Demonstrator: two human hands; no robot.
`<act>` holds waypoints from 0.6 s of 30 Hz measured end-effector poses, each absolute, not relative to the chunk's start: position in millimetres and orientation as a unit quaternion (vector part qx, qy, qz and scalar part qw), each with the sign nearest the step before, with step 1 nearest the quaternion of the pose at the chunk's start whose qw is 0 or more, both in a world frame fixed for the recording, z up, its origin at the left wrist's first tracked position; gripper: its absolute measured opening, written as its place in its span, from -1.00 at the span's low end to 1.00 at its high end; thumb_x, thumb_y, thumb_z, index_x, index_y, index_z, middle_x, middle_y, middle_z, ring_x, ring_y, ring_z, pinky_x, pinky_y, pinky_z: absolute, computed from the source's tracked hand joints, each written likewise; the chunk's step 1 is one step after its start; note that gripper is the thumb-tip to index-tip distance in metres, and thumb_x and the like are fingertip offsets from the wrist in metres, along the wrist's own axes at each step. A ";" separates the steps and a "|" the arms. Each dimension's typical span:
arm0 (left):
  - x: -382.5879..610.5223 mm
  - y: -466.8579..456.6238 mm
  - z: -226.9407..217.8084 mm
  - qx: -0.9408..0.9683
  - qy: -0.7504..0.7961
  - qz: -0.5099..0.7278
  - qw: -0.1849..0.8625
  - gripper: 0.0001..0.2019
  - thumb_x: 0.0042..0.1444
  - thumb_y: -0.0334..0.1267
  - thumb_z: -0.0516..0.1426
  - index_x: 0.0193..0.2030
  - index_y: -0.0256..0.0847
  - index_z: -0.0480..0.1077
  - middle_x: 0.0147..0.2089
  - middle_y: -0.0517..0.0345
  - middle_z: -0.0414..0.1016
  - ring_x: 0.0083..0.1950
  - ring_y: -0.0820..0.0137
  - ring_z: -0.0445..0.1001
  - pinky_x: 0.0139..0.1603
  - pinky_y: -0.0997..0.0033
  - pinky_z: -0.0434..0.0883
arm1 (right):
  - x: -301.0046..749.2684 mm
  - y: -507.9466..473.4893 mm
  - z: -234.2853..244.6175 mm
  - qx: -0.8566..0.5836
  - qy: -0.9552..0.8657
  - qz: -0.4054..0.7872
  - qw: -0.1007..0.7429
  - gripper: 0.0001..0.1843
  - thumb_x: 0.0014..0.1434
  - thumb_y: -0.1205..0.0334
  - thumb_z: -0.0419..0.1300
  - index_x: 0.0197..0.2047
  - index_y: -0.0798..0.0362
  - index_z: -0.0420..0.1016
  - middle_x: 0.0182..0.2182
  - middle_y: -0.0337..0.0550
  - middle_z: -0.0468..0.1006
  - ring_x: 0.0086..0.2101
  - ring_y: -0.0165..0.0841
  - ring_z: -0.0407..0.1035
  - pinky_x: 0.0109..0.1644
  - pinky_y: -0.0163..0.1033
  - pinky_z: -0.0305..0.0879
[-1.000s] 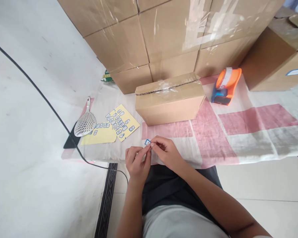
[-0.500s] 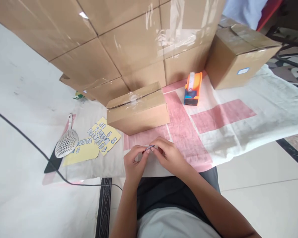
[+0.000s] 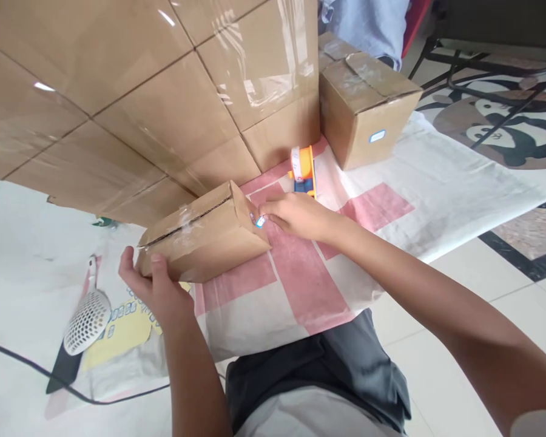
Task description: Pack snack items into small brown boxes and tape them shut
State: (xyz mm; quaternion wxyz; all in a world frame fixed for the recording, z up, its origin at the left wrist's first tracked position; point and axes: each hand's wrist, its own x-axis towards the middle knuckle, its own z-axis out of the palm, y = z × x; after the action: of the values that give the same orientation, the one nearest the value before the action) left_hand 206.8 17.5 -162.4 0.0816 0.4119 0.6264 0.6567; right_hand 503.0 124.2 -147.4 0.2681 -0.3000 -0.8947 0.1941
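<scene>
A small taped cardboard box [image 3: 209, 243] lies on the cloth in front of me. My left hand [image 3: 157, 288] grips its left end, the thumb on the near side and the fingers around the end. At the box's right end, my right hand [image 3: 291, 213] pinches a small blue-edged white sticker [image 3: 260, 222] between thumb and fingertips. The sticker is at the end face; whether it is stuck down I cannot tell. Yellow sheets of similar stickers [image 3: 122, 334] lie to the left, partly behind my left hand.
Stacked cardboard boxes [image 3: 145, 115] rise behind the small box. An orange and blue tape dispenser [image 3: 304, 171] stands beyond my right hand. A labelled box [image 3: 364, 115] is at the back right. On the left are a white slotted ladle [image 3: 87, 321] and a black cable [image 3: 40, 370].
My hands have parted from their joint pinch near the table edge. The left went to the box's left end, the right carried the sticker to its right end. The view has turned right.
</scene>
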 end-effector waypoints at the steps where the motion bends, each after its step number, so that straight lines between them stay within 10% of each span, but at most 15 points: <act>1: 201.8 26.3 -159.9 0.391 0.616 0.677 0.101 -0.33 0.00 -0.19 0.22 0.29 -0.11 0.21 0.24 0.03 0.27 0.21 0.28 0.34 0.03 0.32 0.38 | 500.7 131.6 -150.8 -0.278 -0.896 0.210 0.274 -0.73 0.40 0.39 0.03 -0.08 0.05 0.58 -0.18 -0.12 0.60 -0.24 -0.34 0.41 -0.32 -0.27 -0.05; 8: 194.1 53.9 -155.2 0.371 0.553 0.737 0.116 -0.48 -0.28 -0.31 0.17 -0.05 -0.20 0.36 -0.10 0.18 0.39 -0.07 0.36 0.40 -0.16 0.42 0.32 | 495.9 131.3 -168.2 -0.228 -0.885 0.258 0.313 -0.71 0.48 0.31 -0.03 -0.10 0.04 0.53 -0.14 -0.12 0.58 -0.25 -0.37 0.40 -0.32 -0.27 -0.05; 18: 182.7 62.7 -162.5 0.414 0.590 0.687 0.091 -0.43 -0.29 -0.23 0.06 0.00 -0.17 0.22 -0.17 0.19 0.30 -0.07 0.32 0.36 -0.12 0.37 0.30 | 488.4 124.6 -170.8 -0.229 -0.928 0.163 0.245 -0.69 0.29 0.55 0.03 -0.09 0.03 0.50 -0.19 -0.15 0.51 -0.39 -0.42 0.26 -0.39 -0.21 -0.21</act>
State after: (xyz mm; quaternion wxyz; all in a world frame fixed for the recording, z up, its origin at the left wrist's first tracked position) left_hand 182.7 62.7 -162.5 0.0910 0.4143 0.5901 0.6869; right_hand 488.4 124.6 -170.8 0.2448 -0.2295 -0.9279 0.1626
